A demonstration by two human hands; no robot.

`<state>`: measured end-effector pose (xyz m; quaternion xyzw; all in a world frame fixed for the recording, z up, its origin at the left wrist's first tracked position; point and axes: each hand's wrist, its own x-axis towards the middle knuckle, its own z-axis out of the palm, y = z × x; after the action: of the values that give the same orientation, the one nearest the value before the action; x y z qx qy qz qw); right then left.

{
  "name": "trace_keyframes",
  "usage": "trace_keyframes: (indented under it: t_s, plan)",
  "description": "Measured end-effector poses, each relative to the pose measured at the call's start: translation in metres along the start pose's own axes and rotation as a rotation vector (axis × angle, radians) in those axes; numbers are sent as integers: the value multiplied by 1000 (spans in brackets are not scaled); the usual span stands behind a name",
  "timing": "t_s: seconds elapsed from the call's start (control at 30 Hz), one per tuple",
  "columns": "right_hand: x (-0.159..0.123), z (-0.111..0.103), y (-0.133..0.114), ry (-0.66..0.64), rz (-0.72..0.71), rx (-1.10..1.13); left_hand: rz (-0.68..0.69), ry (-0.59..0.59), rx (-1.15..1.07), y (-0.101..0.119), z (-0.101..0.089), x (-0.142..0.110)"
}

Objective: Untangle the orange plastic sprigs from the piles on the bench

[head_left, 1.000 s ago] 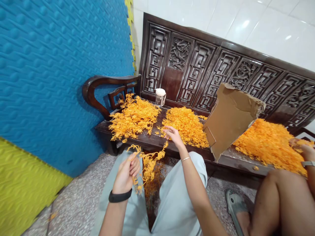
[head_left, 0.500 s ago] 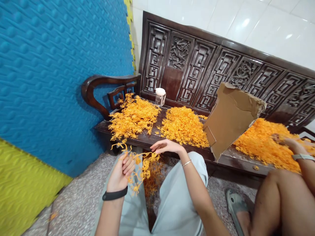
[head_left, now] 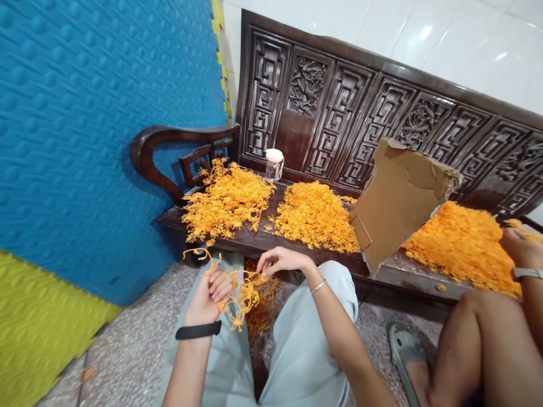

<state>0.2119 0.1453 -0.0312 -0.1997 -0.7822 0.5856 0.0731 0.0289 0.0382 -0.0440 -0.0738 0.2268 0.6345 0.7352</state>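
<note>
My left hand [head_left: 207, 294], with a black band at the wrist, is closed round a tangle of thin orange branching strands [head_left: 246, 299] that look like plastic. One strand sticks out past its thumb to the upper left; the rest hang out to the right, above my lap. My right hand [head_left: 282, 262], wearing a silver bracelet, pinches the right end of the same strands between thumb and fingers. Ahead on the dark wooden bench lie a loose orange pile [head_left: 231, 198] of branching pieces and a denser pile [head_left: 314, 217] of small orange pieces.
A lidded clear bottle [head_left: 274, 167] stands by the carved backrest [head_left: 307, 85]. A cardboard sheet [head_left: 401, 198] leans between the middle pile and a large right pile [head_left: 462, 246]. Another person's hand [head_left: 520, 243] holds orange pieces there. More orange pieces [head_left: 261, 316] lie low between my knees.
My right hand's fingers have closed in on the strands and moved slightly left. The hanging tangle looks more bunched. The other person's hand has lifted off the right pile, moving right.
</note>
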Motion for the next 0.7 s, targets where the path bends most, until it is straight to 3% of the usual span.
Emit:
trace_keyframes:
  t_s: [0.13, 0.37, 0.7]
  plan:
    - [-2, -5, 2, 108, -10, 1, 0, -19, 46, 2, -1, 1]
    - [-4, -5, 4, 18, 106, -111, 8, -46, 57, 3, -5, 2]
    - [-12, -16, -2, 430, -66, -110, 44, -72, 38, 9, -6, 1]
